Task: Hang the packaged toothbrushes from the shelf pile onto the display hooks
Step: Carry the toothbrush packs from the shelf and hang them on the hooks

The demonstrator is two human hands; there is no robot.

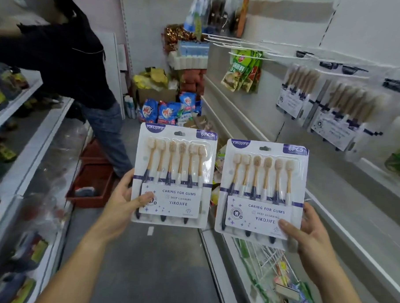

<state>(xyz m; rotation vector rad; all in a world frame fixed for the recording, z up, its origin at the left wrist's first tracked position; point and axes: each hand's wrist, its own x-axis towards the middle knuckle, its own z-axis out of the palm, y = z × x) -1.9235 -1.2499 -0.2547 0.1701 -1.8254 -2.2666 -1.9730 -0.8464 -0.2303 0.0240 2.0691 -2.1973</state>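
Floor (157, 264) — grey, bearing a red basket (92, 183) and blue bags (166, 111) at the far end. Wall hooks (231, 47), right side — toothbrush packs (293, 96) and green pouches (242, 70) hanging.

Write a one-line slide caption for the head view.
The left hand holds one toothbrush pack, the right hand a second pack; matching packs hang on hooks nearby.

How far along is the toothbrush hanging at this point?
Done: toothbrush packs already hang at right, a farther bunch and a nearer bunch. In hand: the left hand holds the left pack, the right hand holds the right pack, neither hung. Left: hang both; how many more remain cannot be told.
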